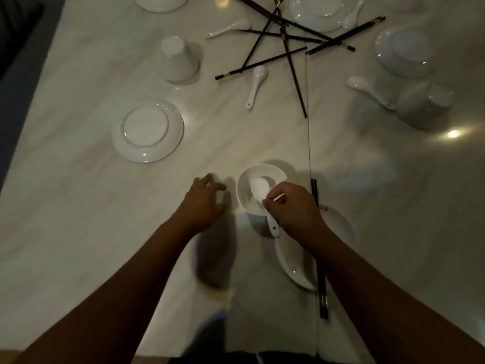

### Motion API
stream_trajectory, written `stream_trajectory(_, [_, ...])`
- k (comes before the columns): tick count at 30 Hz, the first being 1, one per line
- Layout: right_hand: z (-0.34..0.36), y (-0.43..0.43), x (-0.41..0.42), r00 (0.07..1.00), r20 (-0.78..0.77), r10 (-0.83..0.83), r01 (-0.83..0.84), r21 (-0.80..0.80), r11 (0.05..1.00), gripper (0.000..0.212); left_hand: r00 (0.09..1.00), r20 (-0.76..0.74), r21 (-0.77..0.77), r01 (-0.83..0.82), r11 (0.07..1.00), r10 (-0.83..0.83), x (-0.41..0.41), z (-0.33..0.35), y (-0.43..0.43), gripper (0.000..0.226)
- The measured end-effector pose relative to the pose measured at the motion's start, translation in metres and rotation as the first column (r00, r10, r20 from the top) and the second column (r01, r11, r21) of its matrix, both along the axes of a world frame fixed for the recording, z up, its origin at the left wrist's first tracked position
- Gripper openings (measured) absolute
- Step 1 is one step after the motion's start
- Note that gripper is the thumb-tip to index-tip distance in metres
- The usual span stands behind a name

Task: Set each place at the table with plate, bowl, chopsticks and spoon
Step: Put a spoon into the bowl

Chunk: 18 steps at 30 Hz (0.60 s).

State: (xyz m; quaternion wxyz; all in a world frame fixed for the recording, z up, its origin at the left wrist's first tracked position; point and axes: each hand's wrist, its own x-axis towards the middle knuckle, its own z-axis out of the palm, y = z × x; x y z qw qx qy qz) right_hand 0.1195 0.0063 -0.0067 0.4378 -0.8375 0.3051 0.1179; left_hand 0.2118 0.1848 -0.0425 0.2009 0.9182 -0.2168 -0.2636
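My right hand (294, 210) grips the handle of a white spoon (261, 191), whose scoop lies inside a white bowl (246, 187) near the table's front. A white plate (296, 261) lies just behind the bowl under my right forearm, and a pair of black chopsticks (321, 285) lies along its right side. My left hand (203, 203) hovers left of the bowl with its fingers spread and holds nothing.
An upturned plate (147, 131) lies to the left. Farther back are an upturned bowl (178, 59), loose spoons (256, 85), a heap of black chopsticks (286, 40), more plates (404, 52) and a tipped bowl (425, 103). The table's left edge (31, 101) runs diagonally.
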Motion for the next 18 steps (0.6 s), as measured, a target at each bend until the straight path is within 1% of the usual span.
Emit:
stream_trajectory(2, [0.001,0.007,0.004,0.999,-0.017,0.038,-0.039,-0.113,0.993,0.008,0.998,0.004,0.041,0.065,0.997,-0.065,-0.002,-0.008,0.007,0.040])
stream_trajectory(7, [-0.003,0.016,0.014,0.997,-0.074,0.013,-0.033,-0.287,0.957,0.017,0.986,-0.016,0.002,0.164,0.986,-0.164,0.002,-0.013,0.022,0.039])
stream_trajectory(11, [-0.012,0.020,0.016,0.994,-0.107,-0.026,-0.012,-0.340,0.940,0.018,0.979,-0.045,-0.011,0.198,0.980,-0.198,0.005,-0.016,0.027,0.043])
stream_trajectory(15, [-0.013,0.025,0.016,0.991,-0.132,-0.014,-0.038,-0.377,0.926,0.021,0.976,-0.051,-0.012,0.213,0.977,-0.213,0.005,-0.017,0.030,0.046])
stream_trajectory(18, [-0.012,0.026,0.016,0.987,-0.158,0.011,-0.075,-0.408,0.910,0.018,0.975,-0.047,-0.022,0.217,0.976,-0.218,0.004,-0.018,0.033,0.047])
